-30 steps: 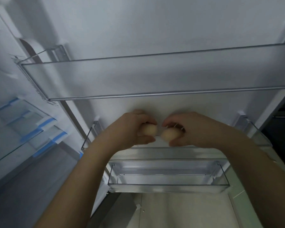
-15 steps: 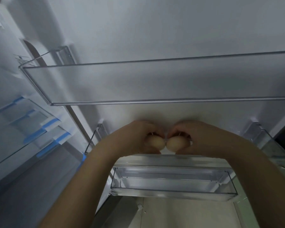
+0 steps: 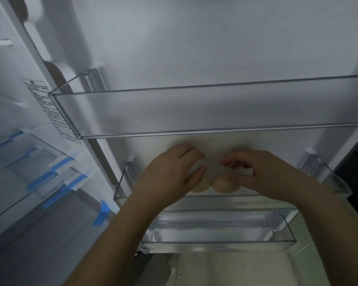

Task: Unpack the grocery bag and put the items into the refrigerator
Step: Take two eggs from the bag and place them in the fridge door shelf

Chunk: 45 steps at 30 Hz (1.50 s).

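Where the two hands meet at mid-frame, two pale eggs: left egg and right egg, side by side and touching or nearly so, seated in the middle door bin, behind its clear front rail. Left egg largely hidden under fingers; only lower part visible.

Left hand just above the left egg, fingers loosely curled and spread, thumb toward the egg; contact with the shell not determinable. Right hand above and right of the right egg, thumb low by the shell, fingers arched and apart above it; no firm pinch visible, contact likewise not determinable. Fingertips of the two hands near each other, not touching.

Above, across the upper centre: upper door bin, clear, with metal-edged rim. Below, lower centre: lower door bin, clear. At upper left: printed label on the cabinet wall, text illegible. At left: glass shelves bearing strips of blue tape; one further strip lower down by the door hinge side.
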Motion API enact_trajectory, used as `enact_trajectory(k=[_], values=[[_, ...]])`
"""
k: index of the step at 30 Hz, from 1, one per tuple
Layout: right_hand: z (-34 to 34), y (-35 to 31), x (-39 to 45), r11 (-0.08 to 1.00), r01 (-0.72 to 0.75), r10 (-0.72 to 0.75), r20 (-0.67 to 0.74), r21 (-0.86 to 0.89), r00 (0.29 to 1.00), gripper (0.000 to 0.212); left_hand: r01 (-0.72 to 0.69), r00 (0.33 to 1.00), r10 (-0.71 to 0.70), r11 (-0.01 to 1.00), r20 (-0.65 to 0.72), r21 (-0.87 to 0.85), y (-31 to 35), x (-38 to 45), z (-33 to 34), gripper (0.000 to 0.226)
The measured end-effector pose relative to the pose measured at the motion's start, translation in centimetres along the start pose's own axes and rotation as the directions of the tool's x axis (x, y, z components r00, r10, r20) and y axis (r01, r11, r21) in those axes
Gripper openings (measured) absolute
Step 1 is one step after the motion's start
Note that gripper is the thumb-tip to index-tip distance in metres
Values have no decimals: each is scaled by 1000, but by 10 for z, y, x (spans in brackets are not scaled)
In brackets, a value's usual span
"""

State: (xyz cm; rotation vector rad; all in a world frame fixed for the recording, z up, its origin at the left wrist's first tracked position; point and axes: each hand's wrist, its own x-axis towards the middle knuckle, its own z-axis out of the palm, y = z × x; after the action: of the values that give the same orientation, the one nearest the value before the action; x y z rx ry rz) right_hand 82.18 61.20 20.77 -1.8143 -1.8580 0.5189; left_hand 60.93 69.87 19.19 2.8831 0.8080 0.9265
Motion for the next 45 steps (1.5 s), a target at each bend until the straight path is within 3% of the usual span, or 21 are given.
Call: enact_trajectory(k=[9, 15, 21, 36, 41, 45], values=[[25, -14, -28, 974, -52, -18, -300, -222, 954, 60, -111, 983, 127, 986, -131, 124, 4, -3, -3, 35], [37, -20, -55, 905, -134, -77, -465, -404, 882, 55, -92, 996, 90, 983, 17, 161, 15, -18, -12, 52], [49, -29, -97, 878, -315, 81, -539, -360, 839, 62, -140, 984, 123, 982, 128, 127, 30, -36, -6, 62], [56, -52, -242, 727, -583, 286, -613, -362, 737, 65, -365, 917, 360, 931, 172, 2, 146, -68, -6, 65], [66, -62, -326, 664, -674, 352, -660, -323, 663, 63, -449, 866, 459, 888, 196, -95, 215, -98, -8, 63], [76, -73, -413, 562, -787, 435, -718, -254, 543, 60, -553, 781, 578, 816, 235, -168, 284, -127, -10, 65]])
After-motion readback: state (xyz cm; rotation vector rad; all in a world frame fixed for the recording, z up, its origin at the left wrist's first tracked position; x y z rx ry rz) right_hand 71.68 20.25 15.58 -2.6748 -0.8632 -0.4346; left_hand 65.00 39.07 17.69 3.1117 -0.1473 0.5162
